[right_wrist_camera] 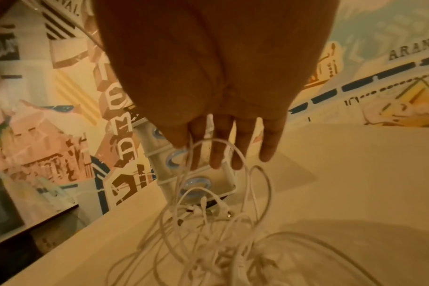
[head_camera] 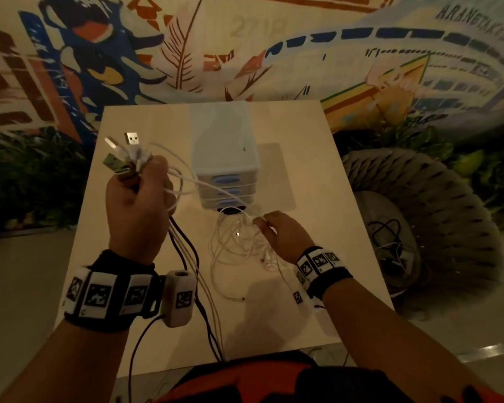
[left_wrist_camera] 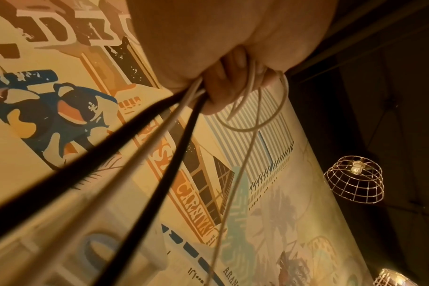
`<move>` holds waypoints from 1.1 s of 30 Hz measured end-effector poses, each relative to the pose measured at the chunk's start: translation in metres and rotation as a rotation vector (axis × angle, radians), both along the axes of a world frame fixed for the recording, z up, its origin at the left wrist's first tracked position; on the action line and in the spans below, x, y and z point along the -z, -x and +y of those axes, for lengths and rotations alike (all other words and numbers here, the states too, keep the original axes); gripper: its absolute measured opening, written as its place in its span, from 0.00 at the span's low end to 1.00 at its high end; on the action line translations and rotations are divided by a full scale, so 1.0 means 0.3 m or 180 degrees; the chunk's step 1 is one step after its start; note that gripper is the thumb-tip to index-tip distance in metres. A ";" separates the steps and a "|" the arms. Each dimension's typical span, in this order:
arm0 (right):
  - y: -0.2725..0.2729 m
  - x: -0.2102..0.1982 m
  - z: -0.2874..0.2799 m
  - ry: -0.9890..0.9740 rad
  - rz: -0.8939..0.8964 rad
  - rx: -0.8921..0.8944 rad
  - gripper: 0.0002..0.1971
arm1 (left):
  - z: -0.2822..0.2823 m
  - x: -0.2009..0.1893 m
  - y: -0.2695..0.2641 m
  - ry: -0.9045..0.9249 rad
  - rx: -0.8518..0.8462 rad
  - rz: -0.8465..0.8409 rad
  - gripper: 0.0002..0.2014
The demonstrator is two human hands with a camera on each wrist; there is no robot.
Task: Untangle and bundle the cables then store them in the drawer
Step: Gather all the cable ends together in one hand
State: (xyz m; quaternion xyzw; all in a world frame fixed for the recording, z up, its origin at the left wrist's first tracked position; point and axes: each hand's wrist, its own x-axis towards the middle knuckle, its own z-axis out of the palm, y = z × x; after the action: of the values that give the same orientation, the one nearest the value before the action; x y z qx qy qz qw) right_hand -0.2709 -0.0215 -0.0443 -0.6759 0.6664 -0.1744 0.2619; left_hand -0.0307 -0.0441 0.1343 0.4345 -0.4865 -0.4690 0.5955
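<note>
My left hand [head_camera: 137, 199] is raised over the table's left side and grips a bunch of cable ends, whose USB plugs [head_camera: 128, 155] stick out above the fist. From it, black and white cables [head_camera: 186, 257] hang down past the table's near edge. In the left wrist view the fingers [left_wrist_camera: 223, 83] curl round these cables [left_wrist_camera: 159, 174]. My right hand [head_camera: 277, 231] is low over a loose white cable tangle [head_camera: 233, 248] and pinches one white strand between thumb and forefinger [right_wrist_camera: 196, 151]. The tangle [right_wrist_camera: 208, 241] lies just before a small white drawer unit [head_camera: 224, 158], whose three blue-handled drawers are closed.
The white table [head_camera: 317, 170] ends close to my body. A wicker chair [head_camera: 448, 213] stands to the right and holds more dark cables [head_camera: 387, 234]. A painted wall rises behind the table. A wire-cage lamp [left_wrist_camera: 353, 180] hangs overhead.
</note>
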 end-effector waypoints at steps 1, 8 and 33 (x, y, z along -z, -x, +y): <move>0.001 -0.003 0.003 0.0391 -0.0042 0.0101 0.26 | -0.006 0.005 -0.014 -0.0009 -0.0100 -0.0118 0.15; -0.014 -0.200 -0.029 0.1898 -0.0555 0.0089 0.15 | -0.004 0.065 -0.022 0.0142 -0.0384 -0.1778 0.18; 0.174 -0.263 0.045 0.0223 -0.3074 0.1486 0.26 | -0.050 0.135 -0.116 -0.0290 -0.0528 -0.1176 0.19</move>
State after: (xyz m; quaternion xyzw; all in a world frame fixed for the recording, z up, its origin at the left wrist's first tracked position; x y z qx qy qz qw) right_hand -0.3231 -0.0080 0.0347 -0.3610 0.5964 -0.5412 0.4701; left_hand 0.0041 -0.0591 0.0938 0.5782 -0.5282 -0.3522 0.5125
